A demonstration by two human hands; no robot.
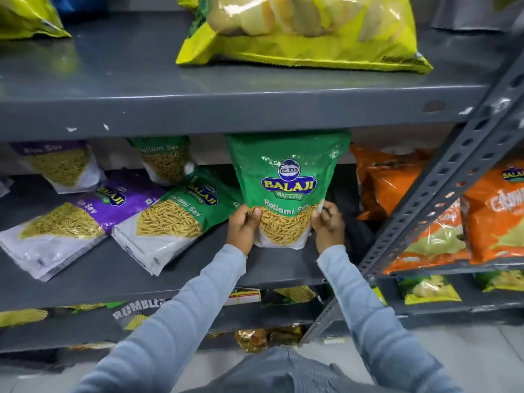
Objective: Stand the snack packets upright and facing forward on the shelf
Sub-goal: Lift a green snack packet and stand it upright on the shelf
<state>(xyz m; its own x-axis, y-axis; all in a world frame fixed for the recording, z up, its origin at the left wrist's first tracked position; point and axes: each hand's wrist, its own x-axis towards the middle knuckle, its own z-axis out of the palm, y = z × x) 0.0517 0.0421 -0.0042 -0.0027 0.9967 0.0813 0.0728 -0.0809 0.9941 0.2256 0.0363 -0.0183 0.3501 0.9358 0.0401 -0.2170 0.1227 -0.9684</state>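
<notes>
A green Ratlami Sev packet (pixel 286 177) stands upright and front-facing on the middle grey shelf (pixel 113 276). My left hand (pixel 243 226) grips its lower left edge and my right hand (pixel 329 225) grips its lower right edge. To its left, a second green Ratlami Sev packet (pixel 175 219) and a purple Aloo Sev packet (pixel 73 225) lie flat on the shelf. Behind them a purple packet (pixel 62 165) and a green packet (pixel 166 160) stand upright at the back.
Orange packets (pixel 388 180) stand at the right of the same shelf. A slotted grey upright post (pixel 442 180) crosses diagonally at right, with more orange packets (pixel 493 214) beyond it. A yellow-green chip bag (pixel 306 32) lies on the shelf above. Lower shelves hold several packets.
</notes>
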